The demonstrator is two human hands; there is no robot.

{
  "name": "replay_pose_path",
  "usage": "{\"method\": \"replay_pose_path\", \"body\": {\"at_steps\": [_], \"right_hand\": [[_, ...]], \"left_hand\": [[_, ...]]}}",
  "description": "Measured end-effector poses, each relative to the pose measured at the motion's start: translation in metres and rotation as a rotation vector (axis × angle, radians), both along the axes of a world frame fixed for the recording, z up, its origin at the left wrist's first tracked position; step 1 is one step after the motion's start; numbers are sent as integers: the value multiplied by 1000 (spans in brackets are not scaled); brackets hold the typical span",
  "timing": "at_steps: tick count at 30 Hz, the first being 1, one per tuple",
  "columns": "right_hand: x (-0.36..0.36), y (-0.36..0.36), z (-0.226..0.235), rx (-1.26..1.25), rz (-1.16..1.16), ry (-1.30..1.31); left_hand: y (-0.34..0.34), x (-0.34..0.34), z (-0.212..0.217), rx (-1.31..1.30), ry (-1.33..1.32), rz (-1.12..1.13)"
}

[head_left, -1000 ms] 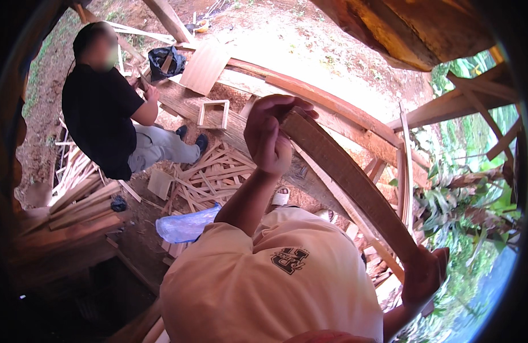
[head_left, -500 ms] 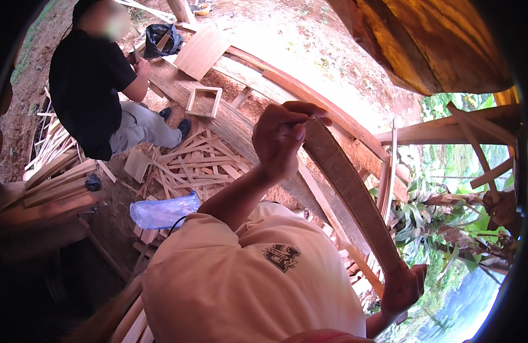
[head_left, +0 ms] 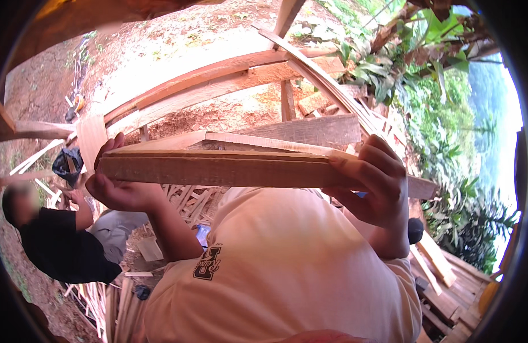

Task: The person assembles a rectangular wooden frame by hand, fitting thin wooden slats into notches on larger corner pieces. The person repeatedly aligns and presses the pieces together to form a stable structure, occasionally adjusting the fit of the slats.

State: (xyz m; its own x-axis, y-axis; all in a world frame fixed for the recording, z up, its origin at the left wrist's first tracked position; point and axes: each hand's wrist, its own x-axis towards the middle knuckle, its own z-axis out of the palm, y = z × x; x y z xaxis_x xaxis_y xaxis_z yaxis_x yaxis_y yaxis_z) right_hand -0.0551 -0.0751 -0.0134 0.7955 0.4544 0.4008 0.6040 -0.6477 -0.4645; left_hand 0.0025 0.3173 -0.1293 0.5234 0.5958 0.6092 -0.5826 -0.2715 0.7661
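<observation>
A long, narrow wooden board stretches level across the front of my chest, with a lengthwise line running close to its upper edge. Its left end rests in my left hand, the fingers bent around the end. Near the other end my right hand grips it, thumb along the near face and fingers curled over. Just behind the board shows a paler wooden piece, and I cannot tell whether the two touch.
Beyond the board are long timber beams and a wide grey-brown plank. At left a person in a black shirt sits near a black bag. Wood strips lie piled on the ground; leafy plants grow at right.
The board has swung from a steep slant to level, still in both my hands. My view has turned, so the other person now appears lower and farther left.
</observation>
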Motion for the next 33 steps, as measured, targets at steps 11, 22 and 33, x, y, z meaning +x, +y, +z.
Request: {"method": "replay_pose_path", "body": {"at_steps": [11,22,33], "right_hand": [[5,-3,0,144,-109,14],[13,-13,0,183,-18,89],[14,-11,-2,147,-3,52]], "left_hand": [[-12,11,14,27,41,213],[-15,14,17,-52,10,197],[-10,19,16,-76,-30,161]]}}
